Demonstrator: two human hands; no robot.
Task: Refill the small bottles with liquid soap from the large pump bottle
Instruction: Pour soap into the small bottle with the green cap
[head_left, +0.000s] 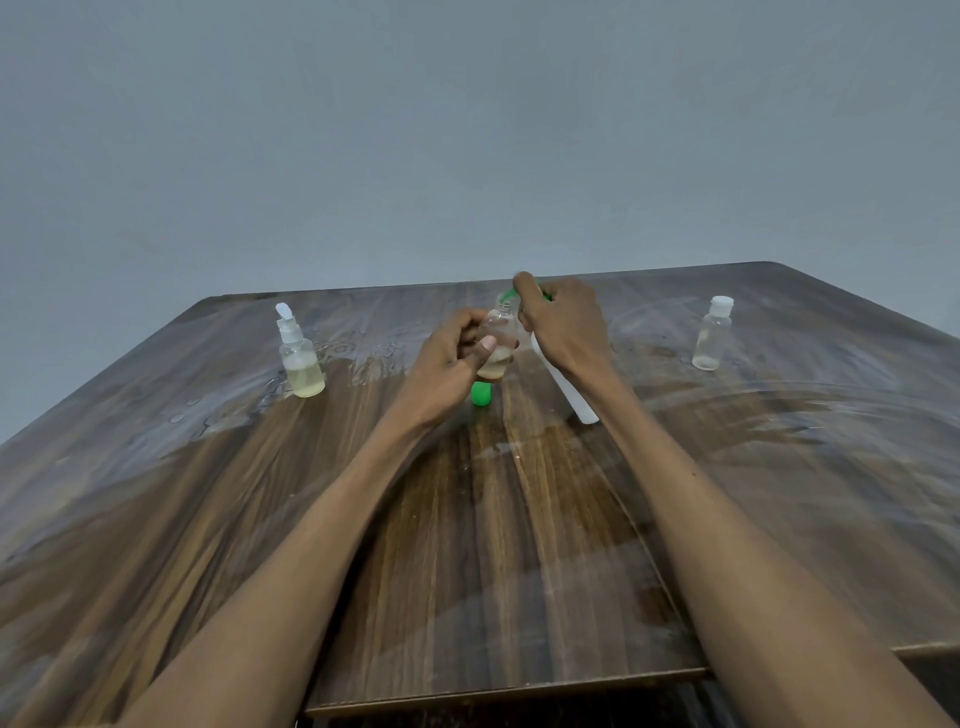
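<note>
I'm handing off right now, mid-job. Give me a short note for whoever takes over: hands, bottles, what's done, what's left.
Left hand holds the uncapped small bottle upright above the table, part filled with yellowish soap.
Right hand grips the white pump bottle, tilted, with its green nozzle over the small bottle's mouth.
Green cap lies on the table below it.
Done, apparently: left-side bottle, about half full.
Left: finish and cap this one, then the right-side bottle, capped and seemingly empty.
The table looks wet.
</note>
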